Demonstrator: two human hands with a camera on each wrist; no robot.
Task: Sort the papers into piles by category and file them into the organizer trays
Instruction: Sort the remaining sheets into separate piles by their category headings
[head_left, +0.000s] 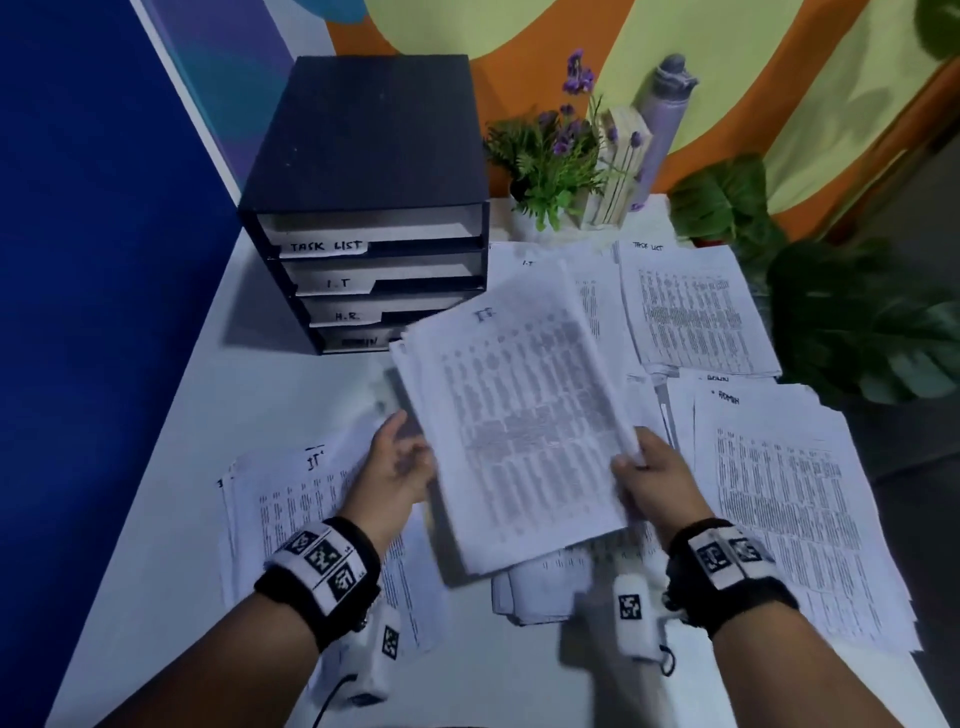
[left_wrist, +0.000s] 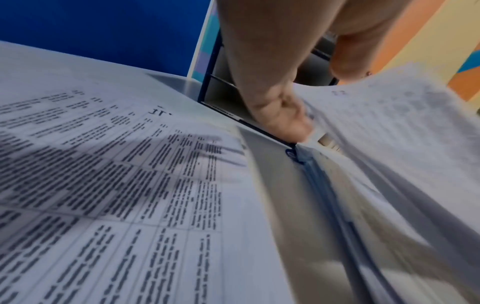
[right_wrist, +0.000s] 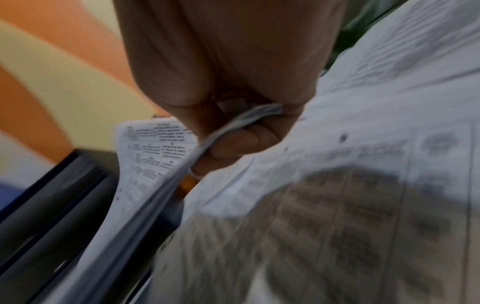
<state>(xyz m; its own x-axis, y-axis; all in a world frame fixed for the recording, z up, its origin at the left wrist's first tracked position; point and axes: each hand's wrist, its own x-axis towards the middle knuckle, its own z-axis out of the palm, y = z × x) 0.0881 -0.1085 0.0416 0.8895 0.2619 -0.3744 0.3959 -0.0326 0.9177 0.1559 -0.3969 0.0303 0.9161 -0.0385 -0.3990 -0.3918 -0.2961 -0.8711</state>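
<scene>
A thick stack of printed sheets marked "IT" hangs tilted above the table in front of the organizer. My right hand pinches its right edge; the right wrist view shows thumb and fingers curled round the sheets. My left hand is at the stack's left edge, fingers fairly straight and touching it. The dark organizer has trays labelled TASK LIST, I.T, H.R. and a lowest one partly hidden. Another IT pile lies under my left wrist.
An ADMIN pile lies at the right and a TASK LIST pile behind it. More loose sheets sit under the held stack. A flower pot, a bottle and big leaves line the back and right.
</scene>
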